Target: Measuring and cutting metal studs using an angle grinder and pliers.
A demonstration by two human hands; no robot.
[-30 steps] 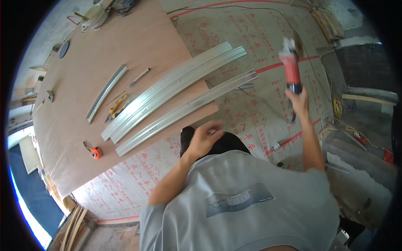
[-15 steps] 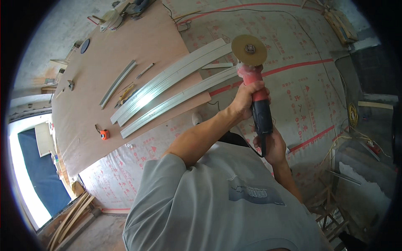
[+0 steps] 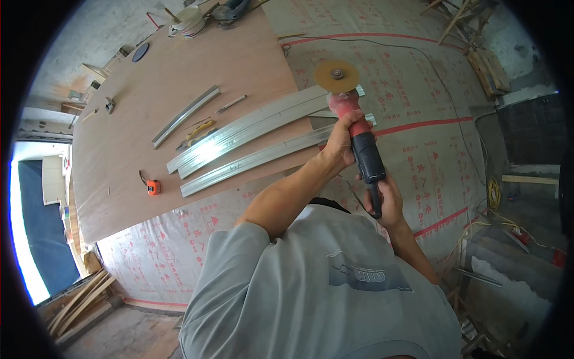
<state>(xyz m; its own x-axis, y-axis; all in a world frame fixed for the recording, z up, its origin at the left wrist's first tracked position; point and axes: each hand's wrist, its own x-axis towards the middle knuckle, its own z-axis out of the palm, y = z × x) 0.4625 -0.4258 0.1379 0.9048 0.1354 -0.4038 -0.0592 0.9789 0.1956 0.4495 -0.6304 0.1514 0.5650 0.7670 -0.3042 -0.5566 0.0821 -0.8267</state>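
I hold an angle grinder with a red front and a black body. Its round tan disc points away from me, above the far right ends of the long metal channels. My left hand is wrapped round the red neck. At the back end, by the cord, my right hand is closed round the black rear; its fingers are partly hidden. A second metal channel lies nearer to me, partly behind the grinder and my left hand. Whether the disc touches any metal cannot be told.
On the brown board lie a short metal channel, yellow-handled pliers, a pen-like tool and an orange tape measure. A dark cable crosses the printed floor sheet. Wood strips lie at lower left.
The view has shifted, so the board and channels sit further right. The grinder's disc end has swung left over the channels. Both hands keep their hold.
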